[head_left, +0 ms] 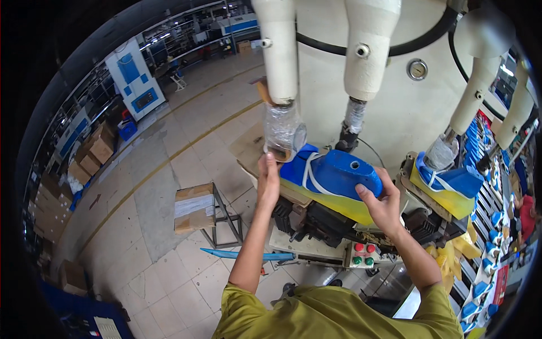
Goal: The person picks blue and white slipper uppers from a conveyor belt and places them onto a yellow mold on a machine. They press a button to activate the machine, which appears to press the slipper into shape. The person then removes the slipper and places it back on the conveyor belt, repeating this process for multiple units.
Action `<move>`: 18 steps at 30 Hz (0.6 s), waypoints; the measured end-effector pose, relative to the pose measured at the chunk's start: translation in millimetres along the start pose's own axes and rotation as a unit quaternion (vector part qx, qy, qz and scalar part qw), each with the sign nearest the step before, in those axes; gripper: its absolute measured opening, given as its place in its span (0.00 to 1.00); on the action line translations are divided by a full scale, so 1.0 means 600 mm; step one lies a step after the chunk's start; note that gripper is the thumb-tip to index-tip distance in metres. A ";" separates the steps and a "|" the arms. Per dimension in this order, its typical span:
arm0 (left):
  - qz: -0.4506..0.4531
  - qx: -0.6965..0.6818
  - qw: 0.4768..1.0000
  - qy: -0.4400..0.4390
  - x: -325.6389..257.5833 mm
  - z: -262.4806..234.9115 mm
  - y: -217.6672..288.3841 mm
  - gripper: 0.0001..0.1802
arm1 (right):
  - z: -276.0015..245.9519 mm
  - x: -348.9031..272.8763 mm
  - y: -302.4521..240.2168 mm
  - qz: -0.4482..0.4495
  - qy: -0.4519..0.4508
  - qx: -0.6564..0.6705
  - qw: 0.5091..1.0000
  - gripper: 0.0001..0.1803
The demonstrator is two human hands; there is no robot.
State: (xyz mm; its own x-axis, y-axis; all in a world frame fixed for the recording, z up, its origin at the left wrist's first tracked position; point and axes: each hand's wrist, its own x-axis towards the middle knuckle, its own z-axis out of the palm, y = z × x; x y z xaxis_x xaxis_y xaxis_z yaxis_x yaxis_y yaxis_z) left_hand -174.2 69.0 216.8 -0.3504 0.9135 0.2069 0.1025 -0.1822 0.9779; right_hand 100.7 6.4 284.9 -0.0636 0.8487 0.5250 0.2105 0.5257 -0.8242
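A blue shoe last (344, 172) with a blue upper and white straps lies on a yellow pad (353, 209) of a press machine. My right hand (385, 203) grips the heel end of the last, thumb on the near side and fingers round the back. At the toe end, my left hand (269, 183) is closed with its thumb up, right beside the plastic-wrapped press head (284, 133). What its fingers hold is hidden. Above the last's middle, a second press rod (354, 121) ends in a dark tip.
To the right, another blue last (451, 179) sits on a yellow pad under its own rods. Red and green buttons (362, 255) are below the pad. A cardboard-topped stool (195, 208) stands on the floor at left. Several lasts line a rack (480, 248) at far right.
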 end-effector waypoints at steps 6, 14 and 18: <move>-0.068 -0.021 0.997 -0.010 -0.006 -0.010 0.016 0.46 | -0.051 0.037 -0.048 -0.044 -0.151 -0.215 0.964 0.25; -0.063 -0.040 0.997 -0.010 -0.004 -0.011 0.009 0.46 | -0.069 0.025 -0.004 -0.087 -0.142 -0.179 0.970 0.25; -0.073 -0.062 0.995 -0.008 -0.013 -0.009 0.007 0.46 | -0.066 0.034 -0.017 -0.060 -0.158 -0.180 0.969 0.25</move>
State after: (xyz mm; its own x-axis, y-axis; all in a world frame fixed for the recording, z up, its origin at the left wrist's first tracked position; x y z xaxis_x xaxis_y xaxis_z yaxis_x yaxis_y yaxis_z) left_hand -176.3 59.1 219.4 -0.3377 0.9392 0.0622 -0.0650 -0.0892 0.9939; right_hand 135.9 16.0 312.3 -0.3925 0.7875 0.4753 0.5052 0.6164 -0.6040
